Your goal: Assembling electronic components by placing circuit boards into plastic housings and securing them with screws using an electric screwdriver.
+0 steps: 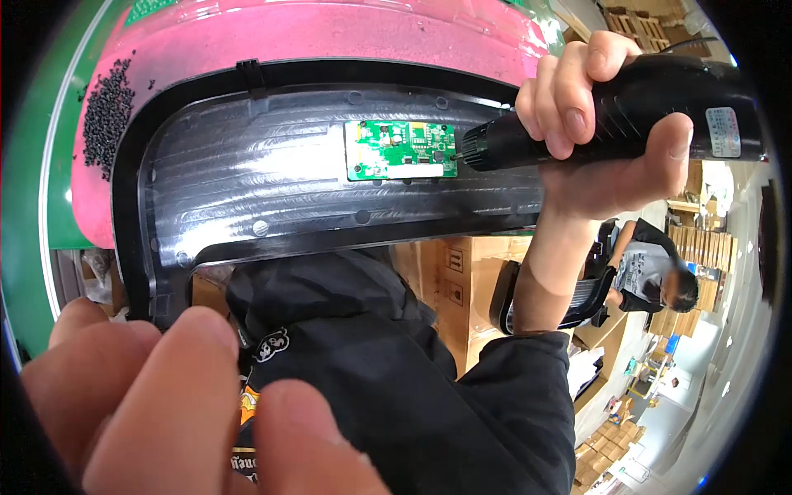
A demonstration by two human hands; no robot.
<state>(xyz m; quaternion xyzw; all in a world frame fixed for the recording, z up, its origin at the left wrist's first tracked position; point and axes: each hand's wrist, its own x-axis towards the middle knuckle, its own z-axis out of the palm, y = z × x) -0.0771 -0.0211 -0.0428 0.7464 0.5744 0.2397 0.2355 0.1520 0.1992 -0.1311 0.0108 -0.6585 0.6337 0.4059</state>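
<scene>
My right hand (577, 124) is closed around a black electric screwdriver (660, 103), held sideways with its thumb along the grip. The ribbed nose of the screwdriver points left, and its tip meets the right edge of a green circuit board (401, 150). That board lies inside a long, curved black plastic housing (272, 177), near the middle. Large in the lower left foreground, my left hand (157, 396) is raised with bent fingers, and its thumb stands apart from the index finger. Nothing shows between them; the palm is hidden.
Many small black screws (107, 115) lie heaped on the pink mat (330, 37) at the far left. A cardboard box (458, 285) stands below the housing. Another black housing (505, 297) is behind my right forearm. A person (648, 268) works at the right, near stacked cartons (701, 252).
</scene>
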